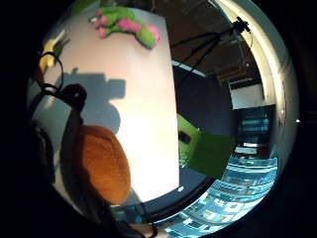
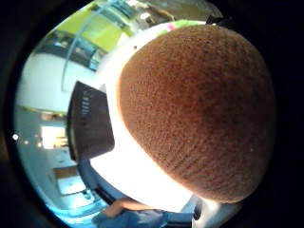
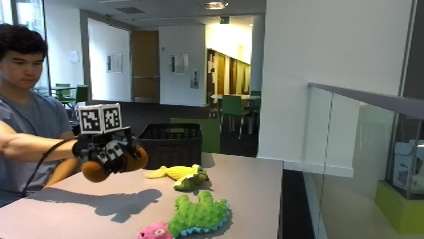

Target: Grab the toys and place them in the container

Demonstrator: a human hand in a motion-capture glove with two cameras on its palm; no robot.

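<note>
My gloved right hand (image 3: 106, 149) is raised above the table (image 3: 245, 189) and grips a brown knitted plush toy (image 3: 96, 171), which sticks out on both sides of the fist. That toy fills the thumb side palm view (image 2: 199, 109) and shows beside the palm in the other (image 1: 101, 163). A black crate (image 3: 172, 139) stands at the table's far end, just past the hand; it also shows as the black crate (image 2: 90, 121) beyond the toy. A yellow-green plush toy (image 3: 182, 175) lies mid-table. A green and pink plush toy (image 3: 195, 216) lies nearer the camera, seen too as the green and pink toy (image 1: 126, 25).
The table's right edge runs beside a glass railing (image 3: 344, 144). A green chair (image 3: 209, 132) stands behind the crate. The person sits at the table's left side.
</note>
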